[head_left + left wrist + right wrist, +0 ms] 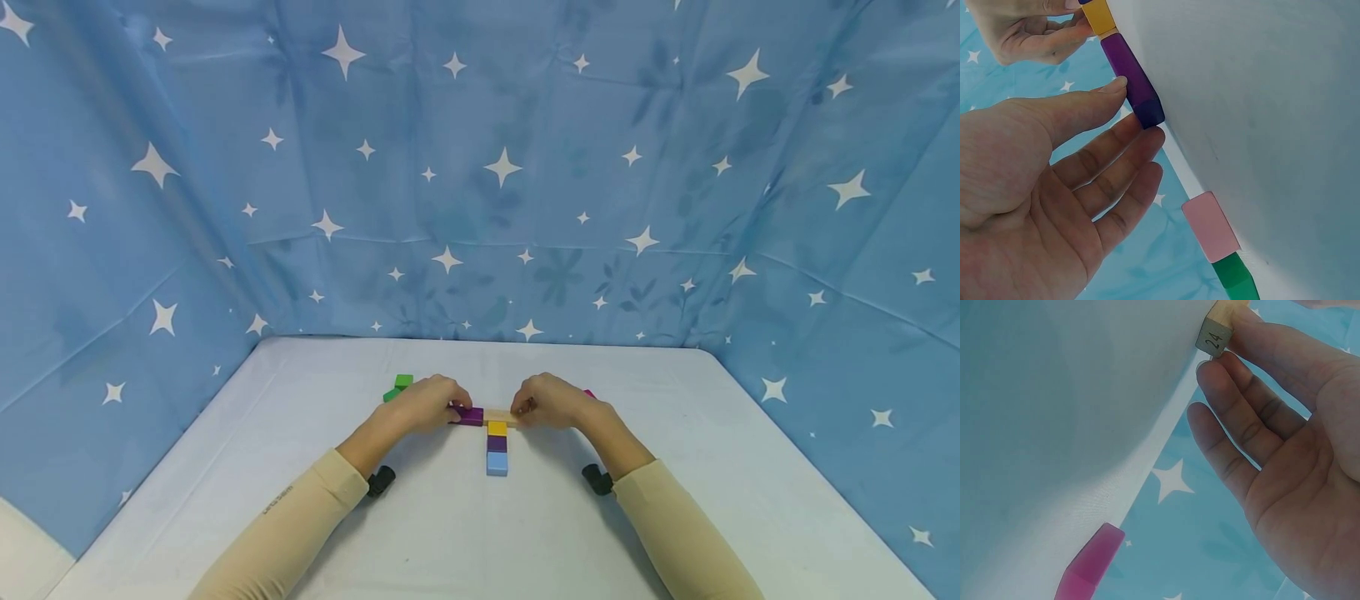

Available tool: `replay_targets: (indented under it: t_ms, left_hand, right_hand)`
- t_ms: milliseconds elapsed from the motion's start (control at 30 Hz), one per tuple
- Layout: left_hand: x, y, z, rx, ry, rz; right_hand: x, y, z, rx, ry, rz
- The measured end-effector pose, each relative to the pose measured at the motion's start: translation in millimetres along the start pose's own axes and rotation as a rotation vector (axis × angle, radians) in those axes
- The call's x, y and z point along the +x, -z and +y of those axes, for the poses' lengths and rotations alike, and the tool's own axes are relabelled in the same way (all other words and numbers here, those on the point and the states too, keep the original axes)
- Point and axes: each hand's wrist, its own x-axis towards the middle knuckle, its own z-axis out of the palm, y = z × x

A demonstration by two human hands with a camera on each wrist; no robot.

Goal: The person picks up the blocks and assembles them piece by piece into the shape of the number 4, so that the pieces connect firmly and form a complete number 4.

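Observation:
My left hand (427,404) pinches a long purple block (471,416), with the thumb along its side and the fingertips at its outer end. Opposite it, my right hand (551,402) pinches a plain wooden block (498,415) whose end is marked 24 in the right wrist view. In the head view the two blocks lie end to end in a line across the table. Below the wooden block a column runs toward me: a yellow block (497,428), a dark purple block (497,444) and a light blue block (497,463). My right fingers cover part of the wooden block.
Green blocks (404,381) lie beyond my left hand, and a light pink block (1211,226) shows there in the left wrist view. A magenta block (1091,565) lies beyond my right wrist. The white table (480,542) ends at a blue star-patterned curtain (480,208).

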Motion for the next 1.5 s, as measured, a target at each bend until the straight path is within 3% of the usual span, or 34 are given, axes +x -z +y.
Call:
replay_targets:
  t_ms: [467,667,1000,1133,1333,1500]
  left_hand:
    - [0.8,-1.2,-1.3,0.013,0.002,-0.002]
    - [0.4,1.6,-4.4,-0.017,0.067,-0.015]
    - [-6.3,19.3,-21.9,-0.053,0.132,0.029]
    - [-10.8,29.4,-30.3,-0.12,0.173,0.017]
    - [-16.6,43.5,-42.6,-0.092,0.141,0.046]
    - [-17.8,46.2,-51.5,-0.086,0.131,0.057]
  right_hand:
    - [-0.8,0,-1,0.004,-0.009,0.003]
    - [-1.1,0,0,-0.001,-0.004,0.002]
    - [-1.3,0,1,-0.002,0.002,0.008]
    - [-2.1,1,0,0.006,-0.01,0.007]
    - [-1.5,1,1,0.006,0.005,0.005]
    - [-1.2,1,0,0.013,-0.007,0.003]
